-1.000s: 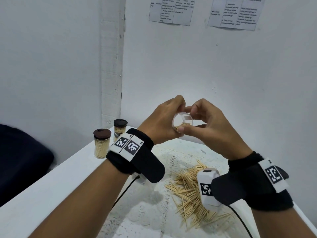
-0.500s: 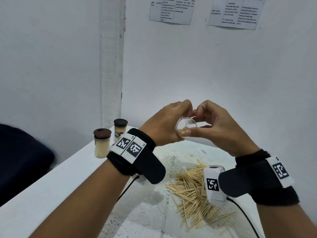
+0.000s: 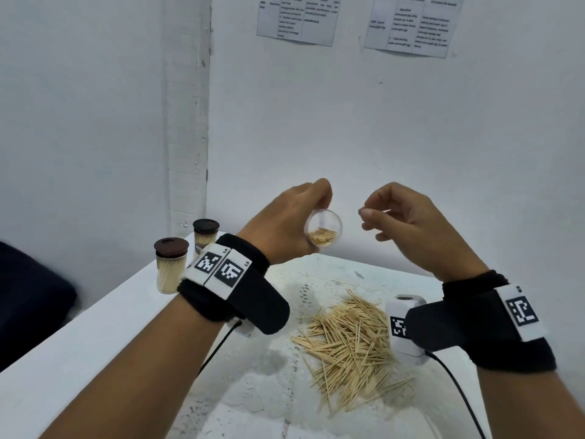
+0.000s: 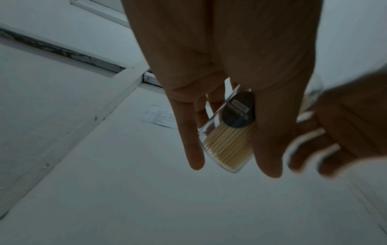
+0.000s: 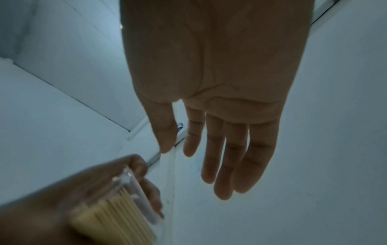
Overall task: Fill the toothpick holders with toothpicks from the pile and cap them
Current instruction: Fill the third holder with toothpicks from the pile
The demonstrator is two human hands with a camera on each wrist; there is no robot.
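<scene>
So the white surface is taking up the lower part of the head view, running toward the wall, with a lacy white mat lying over its middle. On that mat, toward the right edge of the surface, the toothpick pile is sprawling loose, sticks pointing every which way.

Back at the far left corner of the surface, two capped holders are standing upright: the nearer one is packed full of toothpicks under a brown lid, and the second one is sitting just behind it, closer to the wall.

The left hand is holding a clear uncapped holder up in the air above the far side of the surface. Its long axis is lying roughly level, with the open mouth facing back at the camera. Toothpicks are lying lengthwise along its lower side, filling it only partway. From the left wrist view the fingers are wrapping around the barrel, which has a dark label on it, so that grip is firmly grasping the holder.

The right hand is hovering just beside the holder's mouth, not touching it. Its grip is relaxed, fingers loosely bent, carrying nothing.
</scene>
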